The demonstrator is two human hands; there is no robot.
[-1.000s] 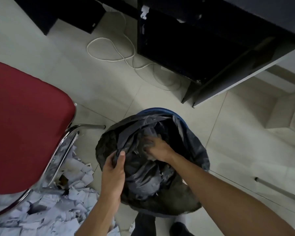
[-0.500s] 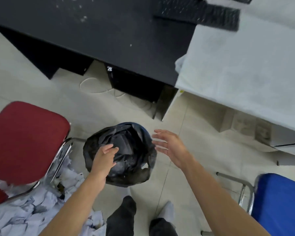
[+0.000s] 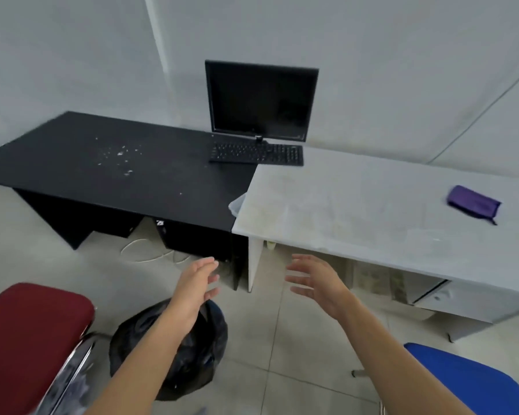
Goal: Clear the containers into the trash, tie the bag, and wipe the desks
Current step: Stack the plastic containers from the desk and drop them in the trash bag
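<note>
The black trash bag (image 3: 192, 354) sits bunched on the floor at the bottom middle, partly behind my left forearm. My left hand (image 3: 197, 283) hovers above it, fingers straight, holding nothing. My right hand (image 3: 315, 283) is raised to the right of it, fingers spread and empty. Ahead stands a black desk (image 3: 72, 163) with white crumbs (image 3: 120, 157) scattered on its top. Joined to its right is a white desk (image 3: 357, 205) on which a purple cloth (image 3: 472, 202) lies near the right end.
A black monitor (image 3: 261, 100) and keyboard (image 3: 256, 152) stand at the back where the desks meet. A red chair (image 3: 30, 339) is at the bottom left, a blue chair (image 3: 462, 381) at the bottom right. A clear container edge (image 3: 237, 203) shows between the desks. White cable (image 3: 144, 250) lies under the black desk.
Both hands have let go of the trash bag and risen above it. My view has lifted from the floor to the desks, bringing the monitor, keyboard and purple cloth into sight.
</note>
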